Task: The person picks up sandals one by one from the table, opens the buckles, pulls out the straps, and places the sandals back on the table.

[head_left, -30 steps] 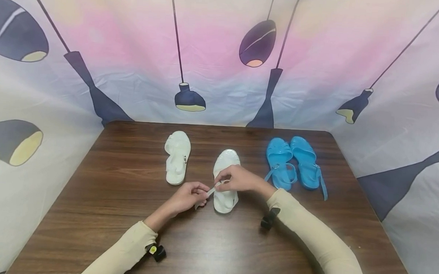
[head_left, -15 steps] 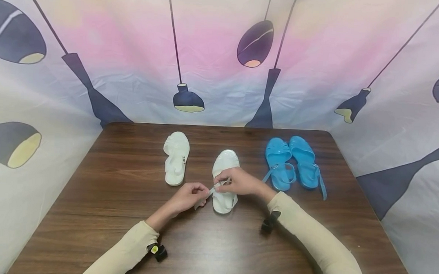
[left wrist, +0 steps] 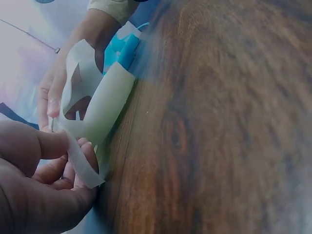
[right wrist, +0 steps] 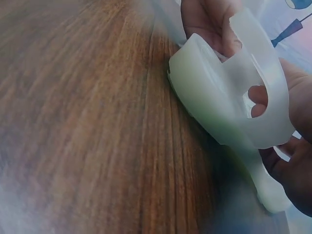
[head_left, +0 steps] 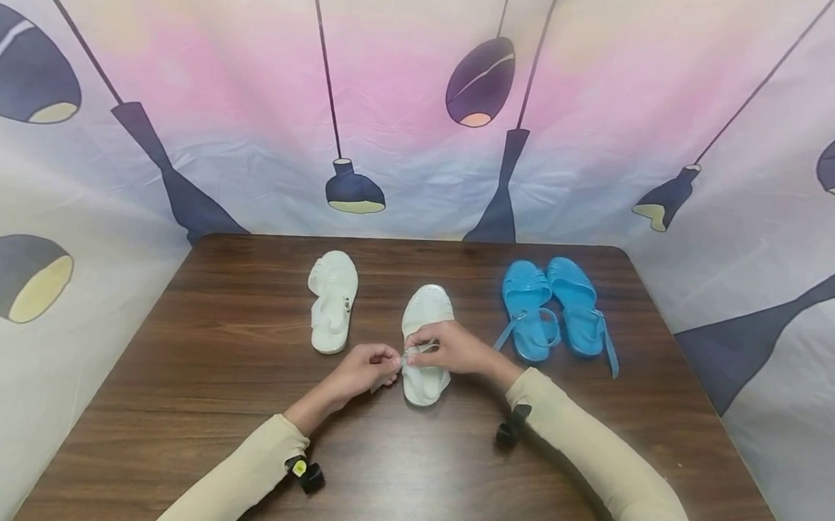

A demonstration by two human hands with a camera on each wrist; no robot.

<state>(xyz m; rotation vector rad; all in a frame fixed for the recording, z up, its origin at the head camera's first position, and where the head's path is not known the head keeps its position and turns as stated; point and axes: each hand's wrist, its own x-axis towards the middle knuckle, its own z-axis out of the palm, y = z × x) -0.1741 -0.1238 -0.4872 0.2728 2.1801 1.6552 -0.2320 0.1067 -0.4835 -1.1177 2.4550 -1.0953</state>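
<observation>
No text, brand or number can be read. The yellow spot [head_left: 299, 467] on the black wrist mount [head_left: 313, 479], lower left in the head view, is too small to tell.

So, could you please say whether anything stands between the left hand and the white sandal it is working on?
Nothing visible does: the left hand pinches the strap of the white sandal. The right hand reaches over it from the other side. The other white sandal and the blue sandals lie off to the sides.
</observation>
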